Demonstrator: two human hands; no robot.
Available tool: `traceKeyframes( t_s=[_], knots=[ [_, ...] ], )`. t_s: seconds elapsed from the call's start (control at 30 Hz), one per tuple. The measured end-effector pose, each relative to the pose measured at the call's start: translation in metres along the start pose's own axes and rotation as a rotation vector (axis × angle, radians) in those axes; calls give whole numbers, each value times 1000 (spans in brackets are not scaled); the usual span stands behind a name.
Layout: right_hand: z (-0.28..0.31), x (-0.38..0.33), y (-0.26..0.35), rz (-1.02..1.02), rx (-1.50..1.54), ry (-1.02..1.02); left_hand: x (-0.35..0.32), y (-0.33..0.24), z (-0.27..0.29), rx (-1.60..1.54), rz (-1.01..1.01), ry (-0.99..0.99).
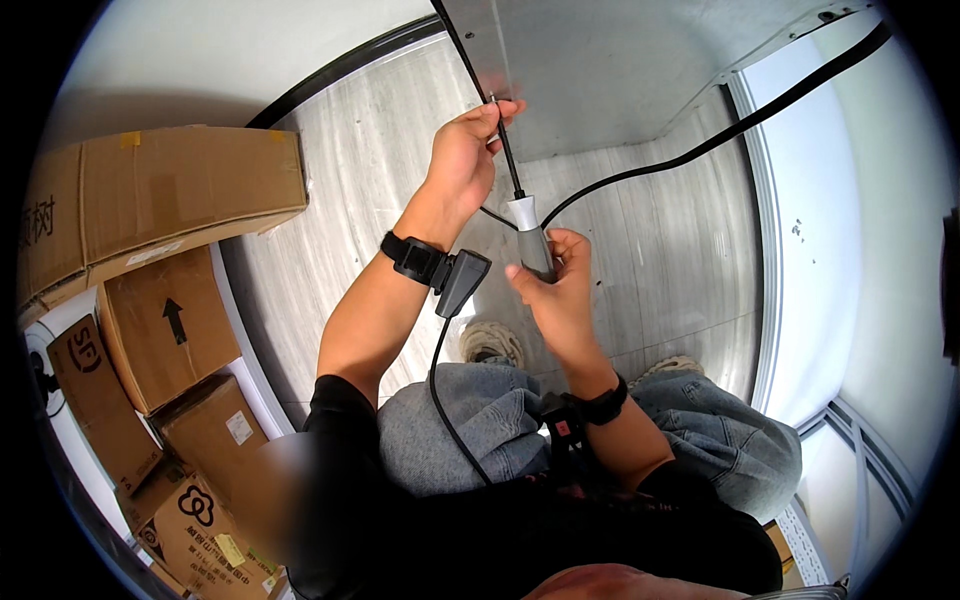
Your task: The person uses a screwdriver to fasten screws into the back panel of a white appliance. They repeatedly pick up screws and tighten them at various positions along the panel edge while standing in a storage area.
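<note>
Head view: person seen from above, knees and shoes below the hands, pale tiled floor (380, 170) all round.
Screwdriver (522, 215): near picture centre, a touch toward 12 o'clock; grey handle low, thin dark shaft running up toward 11 o'clock to the edge of a grey metal panel (610, 70).
Left hand (465, 150): at 12 o'clock from the handle; fingertips pinched shut round the upper shaft, close to the tip where it meets the panel edge.
Right hand (560, 290): just below centre; fingers curled tight round the grey handle, thumb across it.
Tip: hidden behind the left fingers; probably seated on a fastener, though I cannot see one.
Handling: tool looks light and rigid; the smooth shaft would slip under a twist, so the fat handle is the place to grip and the shaft only wants steadying.
Black cable (700, 145): sweeps from 1 o'clock down behind the hands; limp, not held.
Wrist straps: a black band on each wrist, the left one carrying a small dark device (455, 280) with a lead dropping toward 6 o'clock.
Cardboard boxes (160, 195): stacked from 9 to 7 o'clock, well apart from the hands.
</note>
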State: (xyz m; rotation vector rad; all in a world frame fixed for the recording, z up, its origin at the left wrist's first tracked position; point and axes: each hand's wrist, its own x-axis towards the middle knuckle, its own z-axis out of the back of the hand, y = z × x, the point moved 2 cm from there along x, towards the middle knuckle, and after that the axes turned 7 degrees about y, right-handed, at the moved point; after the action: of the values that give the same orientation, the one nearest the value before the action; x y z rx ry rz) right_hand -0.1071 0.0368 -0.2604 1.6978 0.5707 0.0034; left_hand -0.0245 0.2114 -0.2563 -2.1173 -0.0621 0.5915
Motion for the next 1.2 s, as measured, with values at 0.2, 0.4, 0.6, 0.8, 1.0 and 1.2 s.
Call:
traceKeyframes(
  t_s=[0.2,0.4,0.6,0.8,1.0,1.2],
  knots=[
    [3,2,10,-259,272,5,-4,-2,0,-10,-1,23],
    [4,6,24,-439,553,172,-4,-3,0,69,-20,36],
    [-1,10,2,-197,314,-58,-3,-1,-3,69,-16,-4],
    [3,12,28,-551,601,254,-4,-1,-2,74,-35,5],
    [-7,10,14,-334,335,43,-6,-4,-6,32,-14,-11],
    [4,17,20,-479,484,233,-8,-4,-4,48,-40,10]
  ],
)
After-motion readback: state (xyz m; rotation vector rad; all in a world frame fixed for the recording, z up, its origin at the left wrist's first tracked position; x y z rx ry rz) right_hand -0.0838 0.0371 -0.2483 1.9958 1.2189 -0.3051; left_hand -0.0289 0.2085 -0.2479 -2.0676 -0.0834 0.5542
